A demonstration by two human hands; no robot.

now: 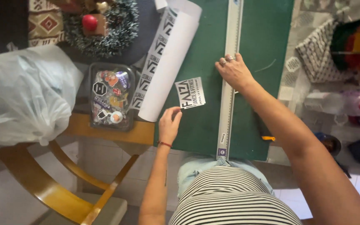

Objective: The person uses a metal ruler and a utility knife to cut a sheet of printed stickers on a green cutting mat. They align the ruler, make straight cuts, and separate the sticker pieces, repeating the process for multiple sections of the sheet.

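Note:
My left hand (pixel 170 123) pinches the near corner of a small white printed sticker (pixel 190 93) that lies on the green cutting mat (pixel 263 37). A long metal ruler (pixel 228 96) runs down the mat's middle, and my right hand (pixel 233 71) rests flat on it, fingers spread, with rings on two of them. To the left of the sticker, a white roll of printed sheet (pixel 167 62) lies partly unrolled across the mat's left edge.
A clear plastic box of stickers (pixel 111 96) sits left of the roll. A big plastic bag (pixel 23 93) and a tinsel wreath (pixel 101 25) lie further left. A wooden chair (pixel 59 183) stands below. An orange-tipped tool (pixel 265 134) lies under my right forearm.

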